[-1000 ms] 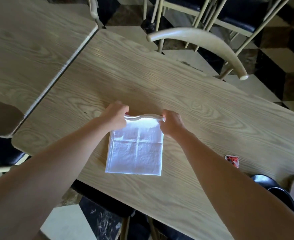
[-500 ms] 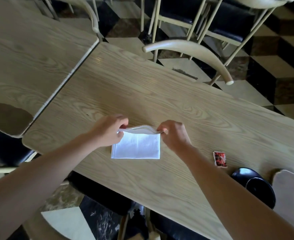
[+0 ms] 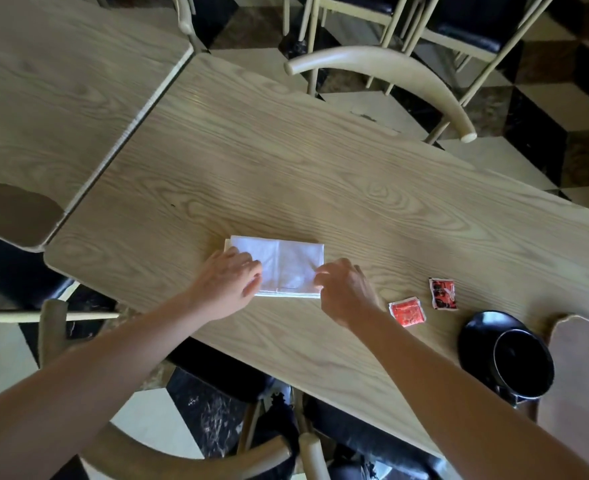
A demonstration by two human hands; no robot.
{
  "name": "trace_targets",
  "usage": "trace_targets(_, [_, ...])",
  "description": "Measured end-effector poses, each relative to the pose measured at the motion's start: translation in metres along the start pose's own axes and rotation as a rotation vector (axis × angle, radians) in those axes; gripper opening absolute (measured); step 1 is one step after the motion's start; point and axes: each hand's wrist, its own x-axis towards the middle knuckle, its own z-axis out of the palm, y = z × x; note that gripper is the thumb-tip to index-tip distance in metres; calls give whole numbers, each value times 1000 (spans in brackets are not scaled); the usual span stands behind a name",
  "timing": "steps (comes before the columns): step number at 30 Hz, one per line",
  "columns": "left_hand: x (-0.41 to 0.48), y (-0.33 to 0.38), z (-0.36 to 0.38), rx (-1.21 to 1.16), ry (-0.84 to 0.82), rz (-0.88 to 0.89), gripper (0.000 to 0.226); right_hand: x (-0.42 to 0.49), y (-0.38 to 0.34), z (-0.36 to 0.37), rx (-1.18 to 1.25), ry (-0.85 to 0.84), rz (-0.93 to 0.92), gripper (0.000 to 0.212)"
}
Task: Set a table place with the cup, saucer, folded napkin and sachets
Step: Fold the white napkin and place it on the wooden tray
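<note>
A white napkin [image 3: 286, 263] lies flat on the wooden table [image 3: 320, 161], folded into a wide rectangle. My left hand [image 3: 227, 285] covers its near left corner, fingers lying on the cloth. My right hand [image 3: 345, 292] pinches the near right corner with curled fingertips. To the right lie two red sachets, one [image 3: 407, 311] close to my right wrist and one [image 3: 442, 293] a little farther. A black cup [image 3: 521, 365] stands on a black saucer [image 3: 476, 332] at the table's near right edge.
A second wooden table [image 3: 61, 81] butts against the left end. A pale curved chair back [image 3: 390, 71] stands across the table, and another chair [image 3: 182, 459] is below me. A brown surface [image 3: 580, 375] borders the cup on the right.
Both hands carried the napkin's far edge toward me and laid it down, folding the cloth in half. The view shifted, bringing a second sachet and more of the cup into sight.
</note>
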Motion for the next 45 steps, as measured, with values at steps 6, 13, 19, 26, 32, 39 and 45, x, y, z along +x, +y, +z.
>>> trace_targets(6, [30,2,19,26,69,-134,41,42,-32,2,219,213,41,44])
trace_targets(13, [15,6,47,91,-28,-185,59,66,-65,46,131,17,-79,56])
trace_targets(19, [13,3,50,153,-88,-197,70,59,-51,62,-46,26,-37,64])
trace_targets(26, [2,-7,50,95,-43,-309,65,53,-34,67,-112,92,99,70])
trace_targets(32, [0,-11,49,103,-51,-294,66,44,-20,62,-106,75,160,69])
trace_targets(39, [2,-8,39,59,-147,-357,71,40,-11,37,-102,-81,169,69])
trace_targets(45, [-19,16,27,115,25,-242,47,28,-21,19,-10,48,354,65])
